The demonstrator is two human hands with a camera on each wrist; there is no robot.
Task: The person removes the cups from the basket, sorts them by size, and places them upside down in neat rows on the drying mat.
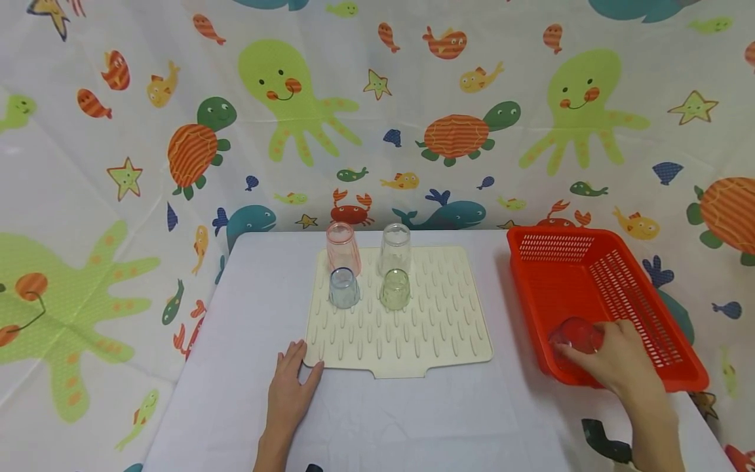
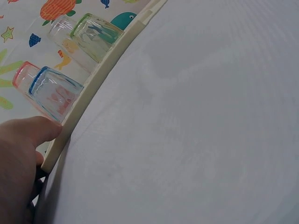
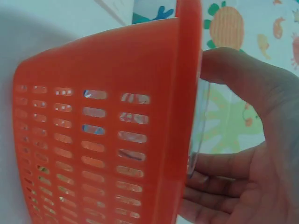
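Observation:
My right hand (image 1: pixel 624 357) reaches over the near edge of a red plastic basket (image 1: pixel 548 288) and grips a clear drinking glass (image 1: pixel 573 333) inside it. In the right wrist view the basket wall hides most of this glass; only a clear edge (image 3: pixel 201 121) shows between thumb and fingers. At the near left corner of a cream draining mat (image 1: pixel 436 314), my left hand (image 1: pixel 289 387) rests with fingers extended, touching it. Toward the mat's back left stand a tall pink glass (image 1: pixel 343 246), a tall clear glass (image 1: pixel 395 249), a short blue glass (image 1: pixel 344 290) and a short green glass (image 1: pixel 395 292).
The mat and basket stand on a white-covered table (image 1: pixel 377 419), the basket at the right edge. A curtain (image 1: pixel 377 118) printed with sea animals hangs behind and along the sides. A small black curved piece (image 1: pixel 604 442) shows beside the right wrist.

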